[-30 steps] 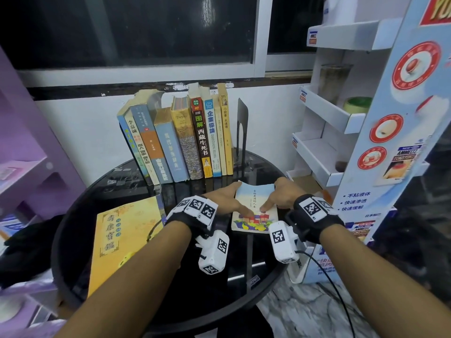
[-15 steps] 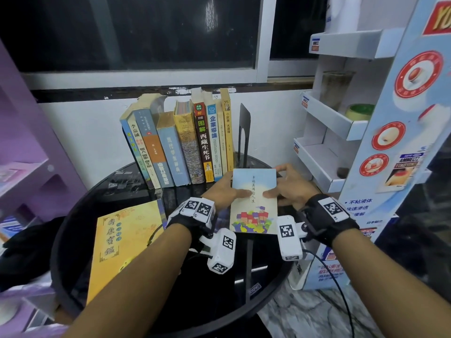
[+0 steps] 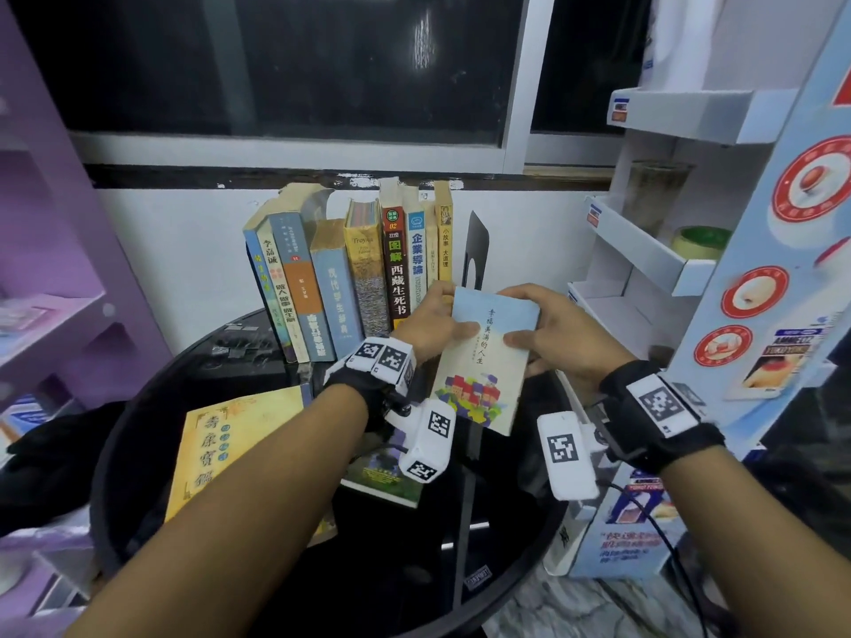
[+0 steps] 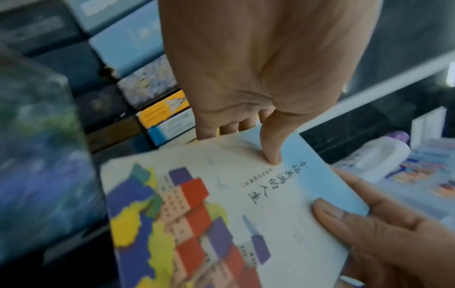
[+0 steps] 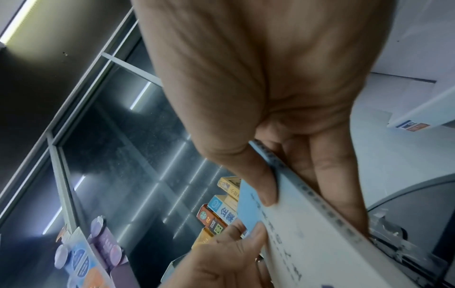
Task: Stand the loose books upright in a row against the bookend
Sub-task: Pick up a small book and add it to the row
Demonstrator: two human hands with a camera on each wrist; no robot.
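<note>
The round black worktop (image 3: 230,361) holds a row of books (image 3: 350,274) standing at the far side, with a black bookend (image 3: 474,250) just right of them. A big yellow book (image 3: 230,444) lies flat on the left. A small blue book (image 3: 488,361) is held up above the worktop, near the bookend. The left hand (image 3: 433,324) and right hand (image 3: 552,333) pinch its top sides, thumbs on the cover.

Left hand (image 3: 433,324) and right hand (image 3: 559,333) raised, thumbs forward (fingers apparently curled behind).
</note>
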